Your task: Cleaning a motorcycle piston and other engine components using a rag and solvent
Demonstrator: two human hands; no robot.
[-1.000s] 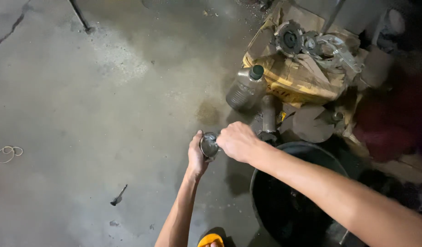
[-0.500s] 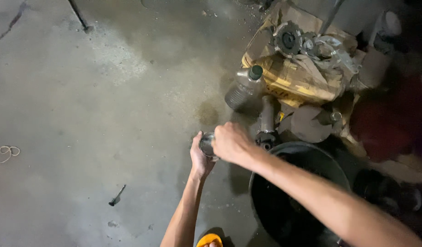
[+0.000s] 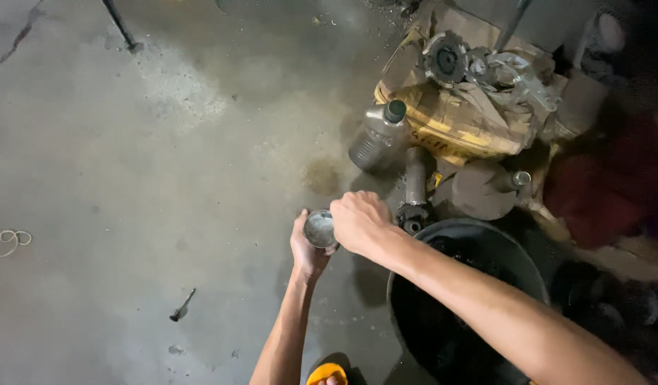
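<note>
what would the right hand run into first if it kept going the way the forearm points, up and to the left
The right hand already rests against the round metal part held in the left hand, so it meets that first. Beyond it the concrete floor looks bare, though depth is hard to judge.

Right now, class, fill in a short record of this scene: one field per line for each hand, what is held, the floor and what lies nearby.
left hand: cups a round metal part from below
right hand: closed over the part's right side
basin: black, under the right forearm
bottle: lying by torn cardboard
gear: on the cardboard
floor: stained concrete
small bits: valve-like pin, wire loops
</note>
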